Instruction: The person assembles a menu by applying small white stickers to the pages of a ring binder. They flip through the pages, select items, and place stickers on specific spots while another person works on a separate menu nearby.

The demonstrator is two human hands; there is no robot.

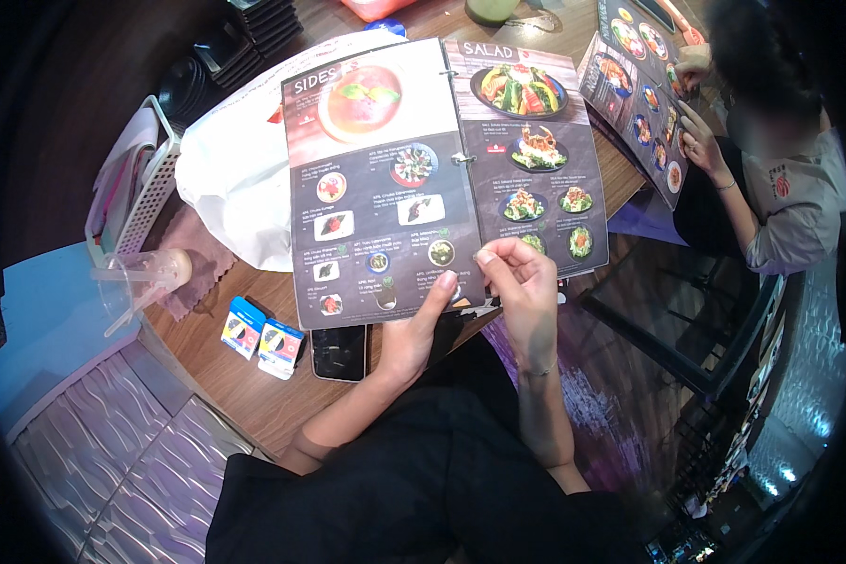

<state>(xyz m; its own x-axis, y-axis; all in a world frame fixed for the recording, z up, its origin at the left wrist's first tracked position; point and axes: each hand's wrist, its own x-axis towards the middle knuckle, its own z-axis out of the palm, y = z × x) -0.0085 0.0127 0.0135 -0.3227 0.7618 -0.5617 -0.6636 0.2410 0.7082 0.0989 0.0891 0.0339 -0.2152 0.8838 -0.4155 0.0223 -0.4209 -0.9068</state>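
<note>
A ring-bound menu (376,216) lies open in front of me, its dark pages covered with food photos. At the bottom edge of its left page, my left hand (412,331) grips it with the thumb on top and the other fingers hidden underneath. My right hand (528,299) is closed in a pinch at the lower inner edge of that same page, near the binding. Under the menu's lower left corner a black phone (339,354) shows partly. Beside it stand two small blue-and-white boxes (261,336).
A white plastic bag (235,179) fills the space behind the menu's left side. Farther left are a clear plastic cup (146,275) and a white basket (150,197). Stacked black dishes (240,47) stand at the back. Across on the right, another person holds a second menu (634,103).
</note>
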